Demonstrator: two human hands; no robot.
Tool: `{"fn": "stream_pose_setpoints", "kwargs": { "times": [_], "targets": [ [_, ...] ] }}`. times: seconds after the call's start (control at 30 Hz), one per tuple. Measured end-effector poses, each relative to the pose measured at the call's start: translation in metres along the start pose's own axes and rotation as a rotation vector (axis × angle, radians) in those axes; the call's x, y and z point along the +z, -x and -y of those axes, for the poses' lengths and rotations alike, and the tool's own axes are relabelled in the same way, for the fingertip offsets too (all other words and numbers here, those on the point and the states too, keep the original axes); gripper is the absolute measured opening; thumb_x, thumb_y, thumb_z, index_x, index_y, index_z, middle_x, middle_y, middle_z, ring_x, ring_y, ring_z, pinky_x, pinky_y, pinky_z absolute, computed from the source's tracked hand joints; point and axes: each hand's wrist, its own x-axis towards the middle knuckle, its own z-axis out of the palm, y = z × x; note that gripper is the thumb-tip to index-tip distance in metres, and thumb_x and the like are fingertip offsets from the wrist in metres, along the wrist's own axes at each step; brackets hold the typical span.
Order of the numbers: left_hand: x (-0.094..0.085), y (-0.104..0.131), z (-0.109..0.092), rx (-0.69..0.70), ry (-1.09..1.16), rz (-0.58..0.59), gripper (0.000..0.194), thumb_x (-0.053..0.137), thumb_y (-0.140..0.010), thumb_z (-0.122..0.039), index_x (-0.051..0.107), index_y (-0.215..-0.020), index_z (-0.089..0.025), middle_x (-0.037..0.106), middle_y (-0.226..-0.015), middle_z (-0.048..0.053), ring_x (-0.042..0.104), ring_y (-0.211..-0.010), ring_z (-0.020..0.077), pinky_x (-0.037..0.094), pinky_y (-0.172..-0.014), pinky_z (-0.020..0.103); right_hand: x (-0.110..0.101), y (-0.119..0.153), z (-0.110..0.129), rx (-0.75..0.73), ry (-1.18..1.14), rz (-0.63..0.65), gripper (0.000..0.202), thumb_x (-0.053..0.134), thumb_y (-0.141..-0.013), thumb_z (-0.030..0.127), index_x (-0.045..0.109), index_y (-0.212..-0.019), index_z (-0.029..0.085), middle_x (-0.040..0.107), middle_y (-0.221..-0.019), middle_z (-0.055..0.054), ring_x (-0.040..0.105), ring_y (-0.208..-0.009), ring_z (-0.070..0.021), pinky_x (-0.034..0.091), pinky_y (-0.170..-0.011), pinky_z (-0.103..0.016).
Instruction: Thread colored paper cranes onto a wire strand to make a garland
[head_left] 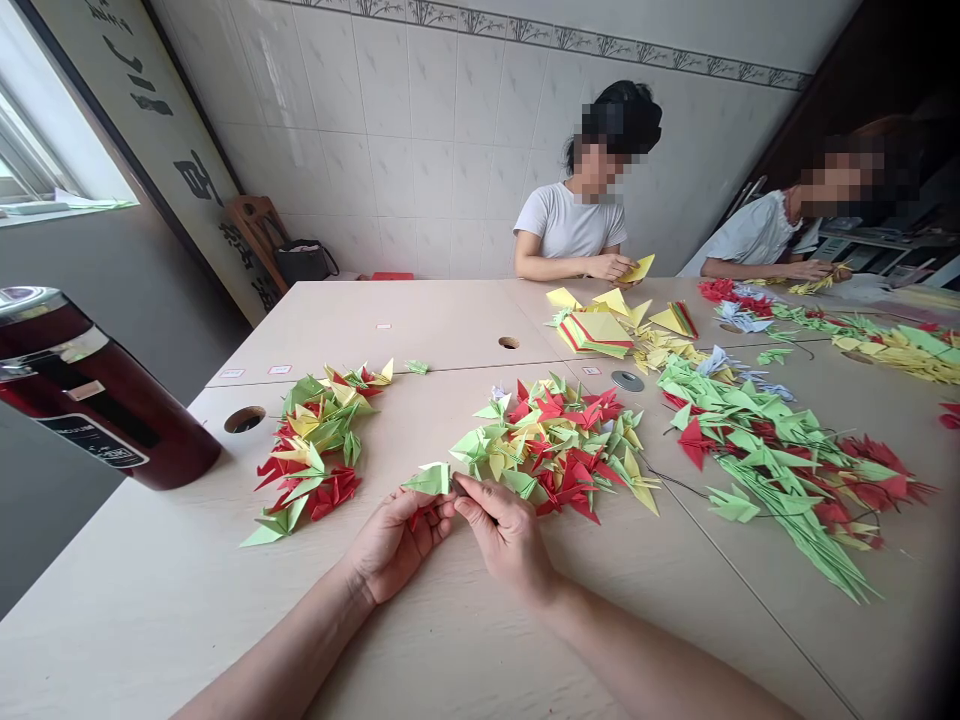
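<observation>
My left hand (397, 545) is closed around a folded light-green paper crane (429, 479), with its thumb and fingertips at the paper's lower edge. A bit of red paper shows between that hand's fingers. My right hand (514, 545) is pinched shut against the crane's right end; something small and dark is at its fingertips, too small to name. Just beyond lies a heap of red, green and yellow paper cranes (551, 430). To the left is a second, narrower pile of folded cranes (311, 450).
A dark red thermos (127, 400) stands at the left edge. Bundles of strung paper cranes (757, 450) cover the right side, near stacked paper squares (596, 330). Two people sit across; one co-worker's hand (611, 267) holds yellow paper. The table (420, 660) has round holes.
</observation>
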Motion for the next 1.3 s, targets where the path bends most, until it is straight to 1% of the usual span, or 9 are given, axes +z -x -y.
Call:
{"fn": "stream_pose_setpoints", "kwargs": {
  "times": [0.27, 0.47, 0.73, 0.83, 0.93, 1.03, 1.17, 1.3],
  "targets": [
    [-0.0006, -0.0001, 0.0001, -0.003, 0.002, 0.000, 0.008, 0.062, -0.072, -0.011, 0.068, -0.078, -0.011, 0.069, -0.072, 0.006, 0.061, -0.067, 0.0111, 0.051, -0.066, 0.023, 0.0008, 0.0008, -0.0021, -0.017, -0.034, -0.013, 0.029, 0.051, -0.085, 0.015, 0.063, -0.110, 0.023, 0.069, -0.084, -0.004, 0.063, -0.076, -0.0155, 0.054, -0.071, -0.028],
    [-0.0007, -0.0005, 0.0006, -0.002, -0.003, 0.013, 0.009, 0.062, -0.071, -0.011, 0.068, -0.078, -0.011, 0.069, -0.073, 0.006, 0.061, -0.068, 0.0114, 0.051, -0.067, 0.023, 0.0010, 0.0017, -0.0030, -0.037, -0.034, 0.006, 0.030, 0.049, -0.086, 0.014, 0.061, -0.112, 0.023, 0.068, -0.087, -0.004, 0.063, -0.078, -0.0154, 0.053, -0.072, -0.029],
    [0.0006, 0.0005, -0.0003, 0.001, -0.019, 0.020, 0.009, 0.061, -0.072, -0.012, 0.067, -0.079, -0.011, 0.068, -0.072, 0.005, 0.060, -0.066, 0.0108, 0.051, -0.066, 0.022, 0.0001, 0.0002, -0.0006, -0.012, -0.035, 0.016, 0.029, 0.048, -0.087, 0.017, 0.061, -0.112, 0.023, 0.069, -0.089, -0.004, 0.064, -0.080, -0.0155, 0.054, -0.073, -0.027],
    [0.0001, 0.0008, -0.0001, 0.001, -0.021, 0.022, 0.009, 0.062, -0.072, -0.012, 0.067, -0.080, -0.011, 0.068, -0.074, 0.005, 0.061, -0.067, 0.0109, 0.051, -0.066, 0.022, -0.0001, 0.0008, 0.0001, 0.011, -0.035, -0.004, 0.028, 0.048, -0.087, 0.018, 0.063, -0.110, 0.023, 0.069, -0.087, -0.004, 0.064, -0.078, -0.0154, 0.054, -0.073, -0.027],
    [0.0000, 0.0005, 0.0001, 0.000, -0.021, 0.019, 0.008, 0.063, -0.072, -0.012, 0.067, -0.078, -0.011, 0.067, -0.075, 0.005, 0.061, -0.067, 0.0109, 0.051, -0.066, 0.022, -0.0002, 0.0018, -0.0005, 0.045, -0.016, -0.023, 0.026, 0.049, -0.087, 0.018, 0.063, -0.109, 0.022, 0.068, -0.090, -0.004, 0.063, -0.081, -0.0162, 0.053, -0.075, -0.028],
    [0.0004, -0.0002, 0.0001, 0.001, -0.020, 0.013, 0.006, 0.063, -0.072, -0.012, 0.066, -0.077, -0.012, 0.068, -0.074, 0.005, 0.062, -0.067, 0.0111, 0.052, -0.066, 0.022, -0.0007, 0.0021, -0.0002, 0.071, 0.002, -0.010, 0.026, 0.049, -0.086, 0.019, 0.062, -0.109, 0.021, 0.068, -0.092, -0.005, 0.063, -0.084, -0.0169, 0.053, -0.077, -0.029],
    [0.0005, -0.0007, 0.0002, 0.014, -0.001, 0.022, 0.006, 0.062, -0.072, -0.011, 0.066, -0.075, -0.013, 0.068, -0.071, 0.004, 0.062, -0.066, 0.0113, 0.052, -0.066, 0.022, -0.0015, 0.0013, 0.0023, 0.066, 0.023, 0.006, 0.026, 0.052, -0.084, 0.019, 0.063, -0.108, 0.018, 0.068, -0.091, -0.006, 0.063, -0.082, -0.0176, 0.053, -0.077, -0.030],
    [0.0002, -0.0003, 0.0003, 0.015, -0.006, 0.036, 0.006, 0.061, -0.074, -0.012, 0.066, -0.076, -0.012, 0.068, -0.071, 0.005, 0.063, -0.066, 0.0115, 0.052, -0.065, 0.022, -0.0015, 0.0010, 0.0025, 0.055, 0.018, 0.002, 0.025, 0.052, -0.084, 0.017, 0.063, -0.107, 0.019, 0.068, -0.088, -0.005, 0.063, -0.079, -0.0166, 0.053, -0.075, -0.028]
  ]
}}
